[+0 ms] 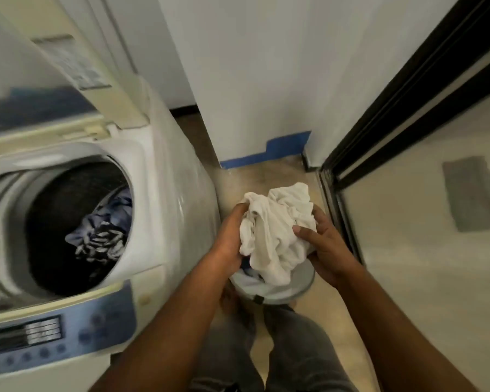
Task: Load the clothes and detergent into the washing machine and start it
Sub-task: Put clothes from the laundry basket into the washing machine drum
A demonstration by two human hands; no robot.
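A white top-loading washing machine (159, 176) stands at the left with its lid (77, 60) raised. Blue and patterned clothes (105, 233) lie in its dark drum. To its right, both hands hold a bundle of white cloth (275, 227) just above a round grey laundry basket (300, 287) on the floor. My left hand (229, 239) grips the bundle's left side. My right hand (323, 247) grips its right side. More cloth shows inside the basket beneath the bundle. No detergent is in view.
The machine's blue control panel (54, 335) faces me at the lower left. A white wall with blue tape (266, 154) rises behind the basket. A dark-framed sliding glass door (408, 108) runs along the right. My legs stand on the beige floor below.
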